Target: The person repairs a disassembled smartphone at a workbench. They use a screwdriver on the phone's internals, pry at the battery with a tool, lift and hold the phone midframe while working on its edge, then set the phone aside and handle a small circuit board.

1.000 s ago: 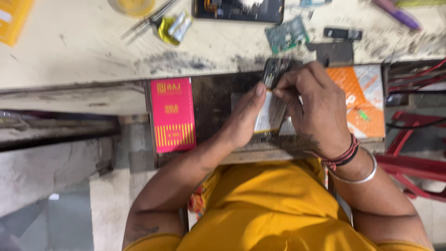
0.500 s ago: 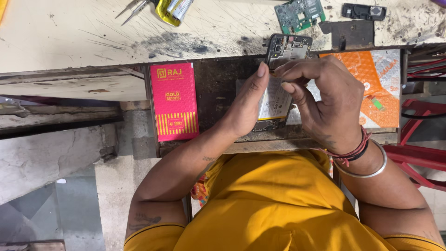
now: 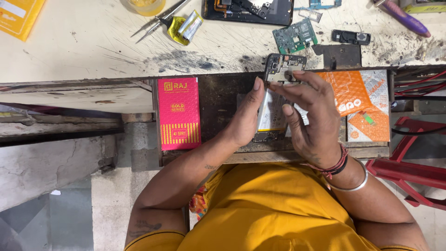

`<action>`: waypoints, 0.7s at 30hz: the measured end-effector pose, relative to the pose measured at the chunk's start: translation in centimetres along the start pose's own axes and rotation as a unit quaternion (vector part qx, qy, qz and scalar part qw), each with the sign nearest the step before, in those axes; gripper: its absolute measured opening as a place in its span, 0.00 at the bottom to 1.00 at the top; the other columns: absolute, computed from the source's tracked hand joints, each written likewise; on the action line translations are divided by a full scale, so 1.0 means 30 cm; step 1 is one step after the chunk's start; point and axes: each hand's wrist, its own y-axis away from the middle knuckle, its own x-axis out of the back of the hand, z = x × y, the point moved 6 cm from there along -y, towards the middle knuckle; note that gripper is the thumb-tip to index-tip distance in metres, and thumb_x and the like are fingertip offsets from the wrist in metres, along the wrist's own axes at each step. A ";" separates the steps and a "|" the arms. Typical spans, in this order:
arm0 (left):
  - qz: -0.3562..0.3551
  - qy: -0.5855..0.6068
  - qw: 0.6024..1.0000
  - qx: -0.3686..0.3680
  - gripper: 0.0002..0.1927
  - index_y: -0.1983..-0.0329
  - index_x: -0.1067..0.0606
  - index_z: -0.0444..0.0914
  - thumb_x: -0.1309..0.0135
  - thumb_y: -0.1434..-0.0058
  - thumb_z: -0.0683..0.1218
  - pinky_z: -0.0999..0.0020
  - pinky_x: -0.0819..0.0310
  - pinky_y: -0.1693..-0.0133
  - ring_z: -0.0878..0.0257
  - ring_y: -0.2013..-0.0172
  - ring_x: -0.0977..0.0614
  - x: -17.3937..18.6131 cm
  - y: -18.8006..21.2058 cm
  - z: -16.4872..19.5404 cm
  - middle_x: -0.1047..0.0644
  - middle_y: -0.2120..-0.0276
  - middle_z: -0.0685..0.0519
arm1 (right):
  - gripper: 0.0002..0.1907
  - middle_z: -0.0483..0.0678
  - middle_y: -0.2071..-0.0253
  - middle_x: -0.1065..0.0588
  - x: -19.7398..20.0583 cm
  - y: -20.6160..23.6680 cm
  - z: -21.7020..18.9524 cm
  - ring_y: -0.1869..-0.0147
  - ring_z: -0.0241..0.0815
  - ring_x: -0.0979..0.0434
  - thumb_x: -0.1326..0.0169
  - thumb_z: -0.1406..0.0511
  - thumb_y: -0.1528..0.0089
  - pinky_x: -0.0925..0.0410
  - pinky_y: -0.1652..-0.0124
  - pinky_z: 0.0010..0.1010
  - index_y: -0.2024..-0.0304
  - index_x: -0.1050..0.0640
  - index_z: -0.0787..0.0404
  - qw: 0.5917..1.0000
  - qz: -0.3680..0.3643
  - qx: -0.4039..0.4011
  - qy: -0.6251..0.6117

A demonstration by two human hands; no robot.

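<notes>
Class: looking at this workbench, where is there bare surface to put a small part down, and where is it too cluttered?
Bare worktop lies between the yellow packet and the tweezers, and below them toward the bench edge. The top right is crowded: the green circuit board, the black part, the purple pen. The drawer is mostly filled: the pink box, both hands on the opened phone, orange pouches.

Opened phone (image 3: 274, 100), back cover off, held upright over an open drawer.

Dark frame; top end shows exposed circuitry and camera parts, reaching the counter's front edge. A pale, whitish battery fills the middle. Long axis runs away from the person, slightly tilted. Lower end is partly hidden behind fingers; both long edges are gripped.
</notes>
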 end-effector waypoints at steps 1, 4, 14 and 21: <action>-0.001 0.005 1.000 0.003 0.37 0.28 0.36 0.33 0.70 0.21 0.67 0.61 0.28 0.38 0.61 0.41 0.24 0.001 -0.001 -0.001 0.27 0.39 0.47 | 0.15 0.48 0.39 0.23 -0.007 0.002 -0.006 0.26 0.55 0.33 0.44 0.70 0.28 0.36 0.32 0.41 0.40 0.28 0.63 1.000 -0.004 0.004 0.005; -0.004 0.000 1.000 0.001 0.40 0.28 0.36 0.34 0.70 0.24 0.69 0.63 0.29 0.35 0.63 0.38 0.24 0.003 0.004 -0.001 0.28 0.37 0.47 | 0.19 0.51 0.37 0.26 -0.028 0.002 -0.016 0.23 0.59 0.38 0.45 0.63 0.30 0.44 0.27 0.51 0.38 0.27 0.63 0.998 -0.031 0.017 0.046; -0.014 -0.117 0.992 -0.045 0.47 0.29 0.37 0.32 0.73 0.30 0.76 0.61 0.28 0.37 0.59 0.38 0.25 0.014 0.019 0.012 0.27 0.38 0.45 | 0.33 0.49 0.29 0.31 -0.065 0.031 -0.067 0.20 0.62 0.45 0.47 0.51 0.30 0.58 0.27 0.67 0.32 0.33 0.66 0.985 -0.049 0.073 0.149; -0.013 -0.144 0.989 -0.038 0.46 0.35 0.33 0.32 0.74 0.28 0.75 0.63 0.24 0.41 0.60 0.41 0.21 0.025 0.008 0.015 0.24 0.43 0.47 | 0.28 0.50 0.30 0.30 -0.070 0.037 -0.056 0.21 0.60 0.43 0.47 0.54 0.32 0.58 0.27 0.63 0.34 0.30 0.63 0.983 -0.082 0.062 0.155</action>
